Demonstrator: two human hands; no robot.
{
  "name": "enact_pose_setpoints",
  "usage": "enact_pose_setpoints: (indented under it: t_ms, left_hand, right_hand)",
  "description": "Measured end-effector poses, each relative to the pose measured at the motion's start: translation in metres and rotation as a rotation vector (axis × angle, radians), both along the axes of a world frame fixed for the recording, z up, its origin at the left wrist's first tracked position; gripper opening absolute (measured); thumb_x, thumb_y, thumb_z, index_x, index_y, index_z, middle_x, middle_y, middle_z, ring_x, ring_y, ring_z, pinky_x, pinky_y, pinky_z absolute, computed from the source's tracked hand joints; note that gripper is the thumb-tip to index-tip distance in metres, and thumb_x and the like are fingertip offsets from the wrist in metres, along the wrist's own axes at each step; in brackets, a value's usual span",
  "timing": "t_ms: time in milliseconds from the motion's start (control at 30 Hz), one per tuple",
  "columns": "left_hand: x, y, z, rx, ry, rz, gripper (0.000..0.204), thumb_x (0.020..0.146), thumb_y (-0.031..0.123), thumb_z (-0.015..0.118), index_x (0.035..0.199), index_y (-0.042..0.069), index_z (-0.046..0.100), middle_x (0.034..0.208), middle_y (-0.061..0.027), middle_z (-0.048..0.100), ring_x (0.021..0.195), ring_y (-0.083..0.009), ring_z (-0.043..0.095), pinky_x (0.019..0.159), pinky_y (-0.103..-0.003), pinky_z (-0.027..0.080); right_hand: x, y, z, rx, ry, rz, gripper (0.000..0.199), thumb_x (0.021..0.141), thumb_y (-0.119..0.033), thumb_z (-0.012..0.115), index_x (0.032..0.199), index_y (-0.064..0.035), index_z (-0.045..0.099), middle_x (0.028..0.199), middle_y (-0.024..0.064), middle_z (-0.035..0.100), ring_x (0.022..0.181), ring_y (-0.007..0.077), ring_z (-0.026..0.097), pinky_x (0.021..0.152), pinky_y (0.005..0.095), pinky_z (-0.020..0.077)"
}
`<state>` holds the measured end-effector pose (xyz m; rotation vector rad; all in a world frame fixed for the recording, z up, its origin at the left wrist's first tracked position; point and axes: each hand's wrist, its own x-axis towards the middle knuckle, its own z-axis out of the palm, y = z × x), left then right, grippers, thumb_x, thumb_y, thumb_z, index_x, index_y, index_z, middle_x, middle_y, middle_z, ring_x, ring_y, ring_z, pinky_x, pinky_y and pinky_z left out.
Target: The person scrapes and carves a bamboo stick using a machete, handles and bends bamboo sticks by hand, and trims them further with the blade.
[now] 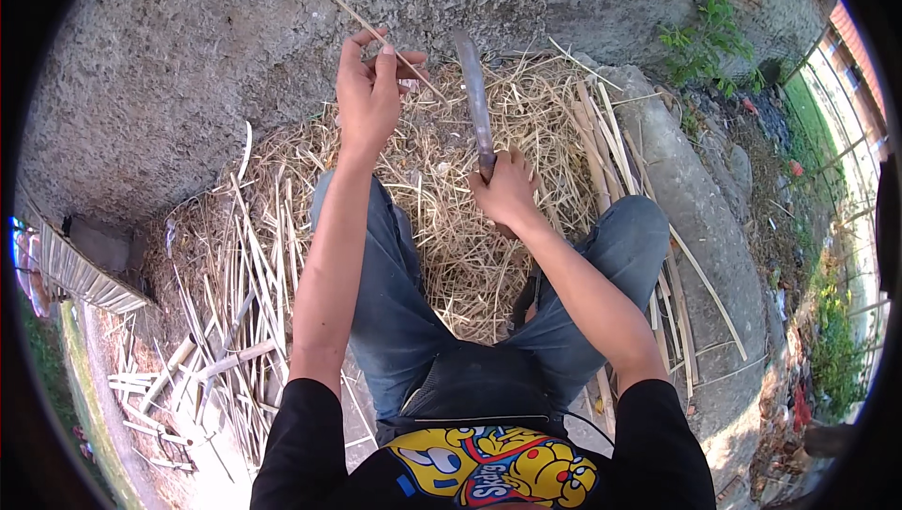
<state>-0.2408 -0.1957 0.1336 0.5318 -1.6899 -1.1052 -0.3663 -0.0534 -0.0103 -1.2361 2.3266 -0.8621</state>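
Your left hand (368,96) pinches a thin tan bamboo strip (381,37), your right hand (505,192) grips the long knife (473,101); next, shave carefully.

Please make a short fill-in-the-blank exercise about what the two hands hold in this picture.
1. The left hand pinches a thin bamboo ____ between its fingers.
2. The right hand grips the handle of a long ____, with its blade pointing away from the person.
3. The ground between the knees is covered with dry ____.
4. The person's trousers are blue ____.

Missing words: strip; knife; shavings; jeans
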Motion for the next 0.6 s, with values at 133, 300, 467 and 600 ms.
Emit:
enact_pose_setpoints:
  t_ms: [133, 300, 467, 600]
  left_hand:
    - [-0.005, 0.001, -0.028, 0.033, -0.092, 0.002, 0.023, 0.107, 0.014, 0.044, 0.127, 0.002, 0.045, 0.098, -0.0137, 0.075, 0.083, -0.0168, 0.073, 0.067, -0.025, 0.051]
    - [-0.015, 0.015, -0.063, 0.067, -0.238, -0.039, 0.025, 0.101, 0.012, 0.058, 0.117, -0.002, 0.047, 0.081, -0.0143, 0.074, 0.069, -0.0161, 0.072, 0.061, -0.029, 0.056]
    - [-0.017, 0.023, -0.065, 0.162, -0.181, -0.126, 0.026, 0.101, 0.015, 0.06, 0.116, -0.002, 0.047, 0.08, -0.0139, 0.075, 0.072, -0.0169, 0.074, 0.062, -0.029, 0.057]
    - [-0.014, 0.021, -0.063, 0.157, -0.162, -0.102, 0.025, 0.1, 0.017, 0.062, 0.111, -0.005, 0.054, 0.082, -0.0134, 0.074, 0.074, -0.0162, 0.073, 0.065, -0.028, 0.057]
  right_hand:
    - [0.002, 0.004, 0.019, -0.157, 0.415, -0.14, 0.079, 0.085, -0.04, 0.074, 0.137, 0.01, 0.044, 0.141, 0.0313, 0.048, 0.135, 0.0451, 0.044, 0.109, 0.0651, 0.0296]
    - [-0.013, 0.006, 0.038, -0.586, -0.052, 0.223, 0.047, 0.084, -0.025, 0.08, 0.119, 0.0033, 0.065, 0.106, 0.0202, 0.072, 0.099, 0.0309, 0.072, 0.087, 0.0377, 0.0549]
    - [-0.005, 0.01, 0.041, -0.517, -0.009, 0.229, 0.021, 0.09, -0.021, 0.074, 0.093, -0.0002, 0.073, 0.074, 0.0176, 0.068, 0.063, 0.0246, 0.067, 0.059, 0.0377, 0.0488]
    - [-0.002, 0.009, 0.039, -0.524, -0.099, 0.254, 0.023, 0.096, -0.02, 0.065, 0.085, -0.001, 0.071, 0.062, 0.0154, 0.062, 0.051, 0.0267, 0.058, 0.051, 0.0387, 0.0421]
